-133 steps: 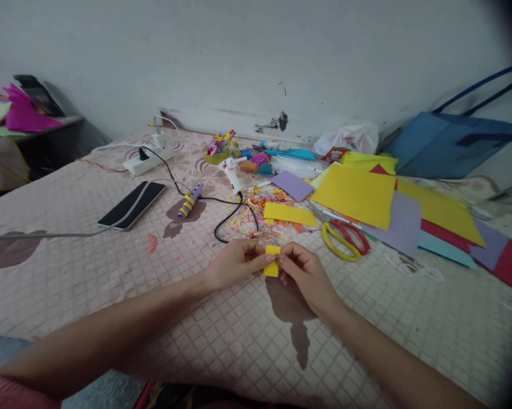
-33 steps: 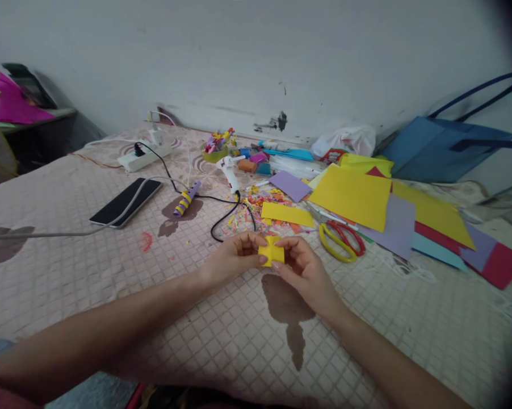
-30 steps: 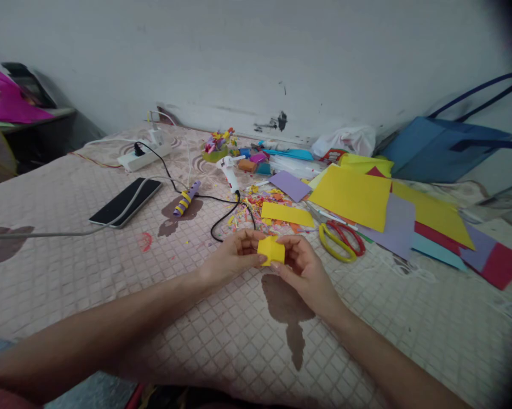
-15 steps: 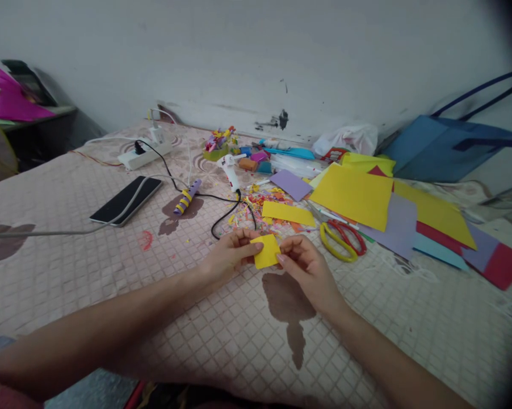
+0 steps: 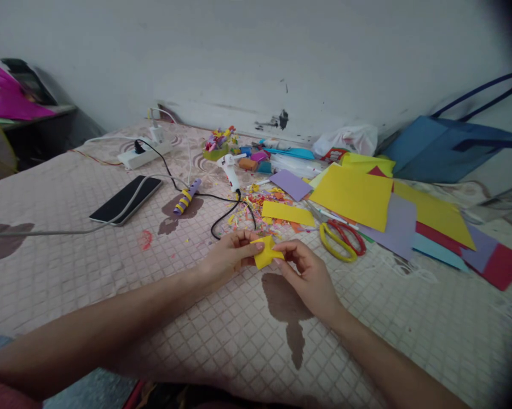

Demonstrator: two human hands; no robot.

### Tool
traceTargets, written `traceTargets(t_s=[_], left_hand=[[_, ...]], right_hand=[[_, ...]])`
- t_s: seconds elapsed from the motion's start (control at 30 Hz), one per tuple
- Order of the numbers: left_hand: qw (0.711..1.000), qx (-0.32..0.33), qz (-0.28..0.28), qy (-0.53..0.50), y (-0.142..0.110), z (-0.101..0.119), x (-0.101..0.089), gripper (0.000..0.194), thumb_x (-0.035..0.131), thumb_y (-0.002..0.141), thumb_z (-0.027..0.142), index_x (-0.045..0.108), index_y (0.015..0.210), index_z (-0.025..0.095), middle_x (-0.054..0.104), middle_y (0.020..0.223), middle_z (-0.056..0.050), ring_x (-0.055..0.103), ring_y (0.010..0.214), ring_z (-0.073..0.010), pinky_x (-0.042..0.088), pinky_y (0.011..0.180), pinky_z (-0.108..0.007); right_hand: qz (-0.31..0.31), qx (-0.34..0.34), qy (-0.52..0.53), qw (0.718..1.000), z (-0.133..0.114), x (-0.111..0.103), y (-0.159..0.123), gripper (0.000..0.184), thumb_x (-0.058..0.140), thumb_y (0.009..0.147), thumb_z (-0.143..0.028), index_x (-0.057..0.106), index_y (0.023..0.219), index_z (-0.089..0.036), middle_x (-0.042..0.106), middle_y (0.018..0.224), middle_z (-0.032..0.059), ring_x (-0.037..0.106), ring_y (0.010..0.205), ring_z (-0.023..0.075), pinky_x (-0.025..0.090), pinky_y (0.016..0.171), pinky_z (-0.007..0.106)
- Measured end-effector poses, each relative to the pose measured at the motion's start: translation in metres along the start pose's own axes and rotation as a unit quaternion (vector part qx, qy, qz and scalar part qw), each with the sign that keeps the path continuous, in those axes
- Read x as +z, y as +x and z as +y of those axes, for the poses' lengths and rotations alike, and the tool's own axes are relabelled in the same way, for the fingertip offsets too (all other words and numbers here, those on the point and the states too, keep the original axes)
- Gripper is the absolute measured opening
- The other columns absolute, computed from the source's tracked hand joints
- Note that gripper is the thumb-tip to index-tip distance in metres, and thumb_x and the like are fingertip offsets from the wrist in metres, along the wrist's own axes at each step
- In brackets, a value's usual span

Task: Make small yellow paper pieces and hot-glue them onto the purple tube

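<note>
A small square of yellow paper [image 5: 263, 255] is held between my two hands, above the patterned cloth [image 5: 222, 335]. My left hand [image 5: 234, 250] pinches its left side, thumb on top. At the right edge, my right hand [image 5: 303, 267] grips it between thumb and fingertips, and the sheet bends there. Just beyond lie a yellow paper strip [image 5: 288, 213] and many coloured paper scraps [image 5: 256, 205]. Scissors with yellow and red handles [image 5: 341, 241] rest to the right of my right hand, their blades partly under paper.
A white glue gun [image 5: 229, 170] with a black cord stands behind my hands. To the left are a purple roll with yellow bands [image 5: 187, 197], a phone [image 5: 126, 200] and a power strip [image 5: 141, 154]. Coloured sheets [image 5: 353, 196] and a blue bag [image 5: 443, 147] occupy the right.
The yellow square's right side has bent upward between my right fingers, where it was flat before. My right hand has shifted slightly and closed further on that edge.
</note>
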State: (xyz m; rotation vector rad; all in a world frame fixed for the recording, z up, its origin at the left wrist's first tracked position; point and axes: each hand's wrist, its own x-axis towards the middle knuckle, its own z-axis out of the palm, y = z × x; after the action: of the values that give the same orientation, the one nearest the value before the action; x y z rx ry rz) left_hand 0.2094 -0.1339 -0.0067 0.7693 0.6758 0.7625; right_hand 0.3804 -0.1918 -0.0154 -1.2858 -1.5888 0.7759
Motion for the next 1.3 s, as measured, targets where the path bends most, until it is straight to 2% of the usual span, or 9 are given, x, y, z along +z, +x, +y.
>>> traceTargets(t_s=[0.23,0.57,0.7,0.97,1.13,1.3], left_hand=[[1.000,-0.002,-0.016,0.005,0.0009,-0.0004,-0.0003,0.024,0.075,0.070,0.026,0.057,0.079,0.014,0.064,0.084,-0.001,0.061,0.072,-0.0111,0.047,0.069,-0.026],[1.000,-0.011,-0.024,0.011,0.0016,-0.0017,-0.0013,0.023,0.074,0.070,0.027,0.057,0.077,0.013,0.063,0.079,0.000,0.059,0.070,-0.0094,0.046,0.067,-0.024],[1.000,-0.021,-0.010,0.005,0.0021,-0.0030,-0.0026,0.023,0.072,0.072,0.031,0.059,0.080,0.013,0.063,0.083,-0.001,0.060,0.071,-0.0104,0.046,0.069,-0.025],[1.000,-0.016,-0.007,0.000,0.0015,-0.0025,-0.0034,0.019,0.073,0.071,0.025,0.058,0.077,0.014,0.061,0.078,0.000,0.059,0.071,-0.0098,0.046,0.070,-0.024],[1.000,-0.021,-0.004,0.012,0.0022,-0.0031,-0.0041,0.020,0.074,0.070,0.025,0.059,0.081,0.015,0.062,0.079,0.000,0.058,0.071,-0.0093,0.044,0.068,-0.022],[0.999,-0.033,-0.012,0.025,0.0022,-0.0020,-0.0033,0.023,0.075,0.068,0.025,0.060,0.083,0.015,0.063,0.079,0.000,0.058,0.070,-0.0096,0.043,0.067,-0.023]], right_hand=[[0.007,-0.077,-0.072,0.994,-0.0060,-0.0018,0.0020,0.014,0.053,0.086,-0.018,0.061,0.096,-0.026,0.061,0.090,0.0031,0.058,0.085,0.0182,0.047,0.076,0.034],[0.021,-0.103,-0.074,0.992,-0.0035,-0.0014,0.0036,0.012,0.056,0.085,-0.017,0.063,0.091,-0.025,0.058,0.098,0.0050,0.057,0.094,0.0189,0.049,0.080,0.034],[0.020,-0.153,-0.095,0.983,-0.0037,-0.0016,0.0042,0.015,0.055,0.086,-0.014,0.064,0.092,-0.024,0.059,0.095,0.0047,0.058,0.093,0.0182,0.049,0.082,0.034],[0.013,-0.219,-0.162,0.962,0.0001,-0.0045,0.0046,0.021,0.054,0.086,-0.009,0.061,0.099,-0.024,0.061,0.094,0.0049,0.057,0.091,0.0183,0.049,0.080,0.035],[-0.008,-0.230,-0.190,0.954,0.0020,-0.0047,0.0045,0.018,0.053,0.086,-0.009,0.060,0.096,-0.023,0.061,0.095,0.0054,0.057,0.091,0.0186,0.050,0.080,0.035],[-0.006,-0.192,-0.159,0.968,-0.0012,-0.0039,0.0051,0.014,0.052,0.087,-0.010,0.059,0.089,-0.021,0.059,0.103,0.0067,0.056,0.100,0.0188,0.048,0.087,0.036]])
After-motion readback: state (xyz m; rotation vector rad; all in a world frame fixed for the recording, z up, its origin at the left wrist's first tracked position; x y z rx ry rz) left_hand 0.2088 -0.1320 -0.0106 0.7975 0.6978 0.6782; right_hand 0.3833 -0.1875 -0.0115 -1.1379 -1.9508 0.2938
